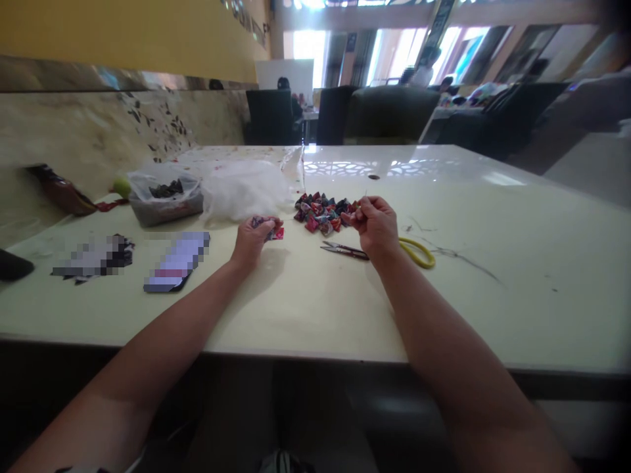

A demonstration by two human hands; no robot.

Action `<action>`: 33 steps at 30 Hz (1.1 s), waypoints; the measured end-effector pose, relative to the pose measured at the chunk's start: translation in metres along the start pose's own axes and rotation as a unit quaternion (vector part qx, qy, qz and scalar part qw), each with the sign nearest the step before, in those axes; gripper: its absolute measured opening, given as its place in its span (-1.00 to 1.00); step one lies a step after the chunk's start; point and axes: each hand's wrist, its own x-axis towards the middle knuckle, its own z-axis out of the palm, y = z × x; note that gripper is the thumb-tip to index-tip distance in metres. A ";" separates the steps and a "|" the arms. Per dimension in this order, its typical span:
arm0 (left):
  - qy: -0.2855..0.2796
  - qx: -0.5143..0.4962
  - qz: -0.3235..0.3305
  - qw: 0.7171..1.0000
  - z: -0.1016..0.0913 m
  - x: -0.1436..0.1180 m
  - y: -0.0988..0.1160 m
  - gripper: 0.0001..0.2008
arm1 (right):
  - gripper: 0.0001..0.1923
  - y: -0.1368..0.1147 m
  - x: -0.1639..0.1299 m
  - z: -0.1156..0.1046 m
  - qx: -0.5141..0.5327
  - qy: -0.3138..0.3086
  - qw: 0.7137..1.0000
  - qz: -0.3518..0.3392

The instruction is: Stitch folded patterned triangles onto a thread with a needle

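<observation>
My left hand rests on the cream table and pinches a small patterned fabric piece, red and purple. My right hand is closed with its fingertips pinched, apparently on a thin needle that rises just above the fingers; it is too fine to be sure. Just beyond both hands lies a pile of several small stuffed fabric triangles. Scissors with yellow handles lie on the table under my right wrist. A dark thread trails to the right.
White stuffing fibre sits beside a plastic bag over a tray of fabric scraps. A phone and blurred papers lie at the left. A dark packet leans on the wall. Chairs and people are far behind.
</observation>
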 end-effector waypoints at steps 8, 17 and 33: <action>0.026 0.220 0.269 0.937 -0.009 0.004 0.002 -0.91 | -0.77 -0.003 -0.004 0.001 0.015 0.011 0.999 0.031; 0.052 0.319 0.453 0.831 -0.008 -0.006 0.021 -0.89 | -0.77 0.000 -0.003 -0.003 -0.017 0.005 1.000 0.024; 0.020 0.364 0.545 0.755 -0.007 -0.011 0.029 -0.89 | -0.72 0.002 -0.004 0.001 -0.020 0.018 0.999 0.046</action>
